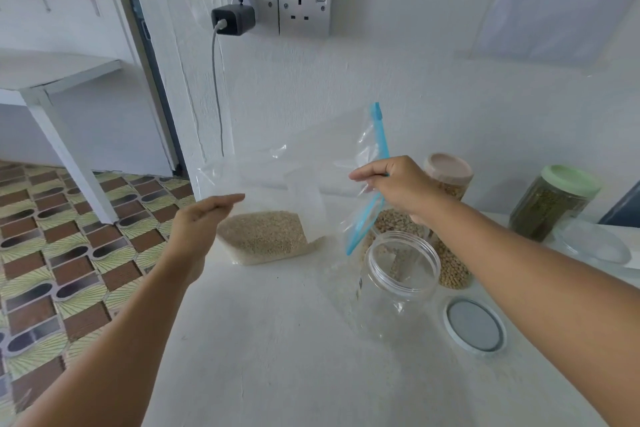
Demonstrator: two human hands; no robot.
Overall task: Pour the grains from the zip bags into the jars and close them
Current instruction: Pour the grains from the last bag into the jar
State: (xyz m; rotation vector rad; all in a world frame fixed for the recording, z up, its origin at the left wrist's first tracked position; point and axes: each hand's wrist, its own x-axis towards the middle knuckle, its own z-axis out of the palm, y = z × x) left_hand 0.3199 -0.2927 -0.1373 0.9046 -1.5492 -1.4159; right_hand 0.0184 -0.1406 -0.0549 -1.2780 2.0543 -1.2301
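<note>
A clear zip bag point(277, 184) with pale grains point(266, 236) in its bottom rests on the white counter point(277, 340). My right hand point(394, 187) pinches the bag's blue zip strip point(379, 135) and holds that end up. My left hand point(204, 222) is beside the bag's left edge with straight fingers; whether it touches the plastic is unclear. An empty clear jar point(401, 267) stands open just below the zip end. Its white lid point(474, 324) lies flat to the right.
Behind the empty jar stand a jar of tan beans point(450, 253) with a beige lid and a jar of green grains point(550, 201) with a green lid. A clear glass lid point(592, 243) lies at far right. A charger point(233, 19) hangs in the wall socket. The counter's left edge drops to tiled floor point(52, 236).
</note>
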